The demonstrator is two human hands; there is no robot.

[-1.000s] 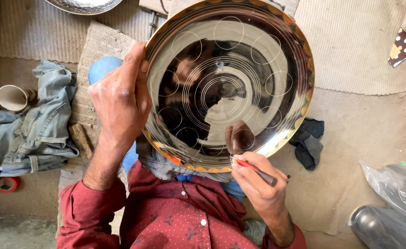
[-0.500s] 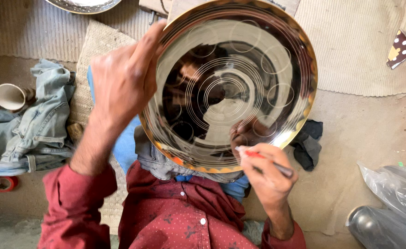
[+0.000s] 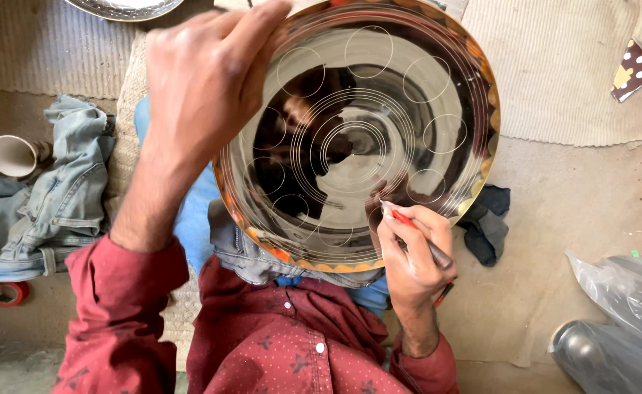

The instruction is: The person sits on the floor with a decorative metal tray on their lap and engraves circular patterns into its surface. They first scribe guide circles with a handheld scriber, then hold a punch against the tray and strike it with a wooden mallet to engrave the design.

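Note:
A large round shiny metal plate (image 3: pixel 438 80) with engraved circles and an orange scalloped rim rests tilted on my lap. My left hand (image 3: pixel 204 80) grips its upper left rim, fingers curled over the edge. My right hand (image 3: pixel 408 252) holds a red-tipped engraving tool (image 3: pixel 416 233) like a pen, its tip touching the plate's lower right surface near a small engraved circle. My red patterned shirt sleeves frame the bottom of the view.
A crumpled denim garment (image 3: pixel 44 197) and a paper cup (image 3: pixel 11 155) lie at left, with a red tape roll (image 3: pixel 4 294) below. A dark cloth (image 3: pixel 485 222) sits right of the plate. Clear plastic-wrapped metal items (image 3: pixel 620 321) lie at lower right. Another metal plate (image 3: pixel 124 7) is at the top.
My left hand has slid up the plate's left rim toward the top. The plate has turned and the right hand with the tool has shifted slightly right along the lower surface.

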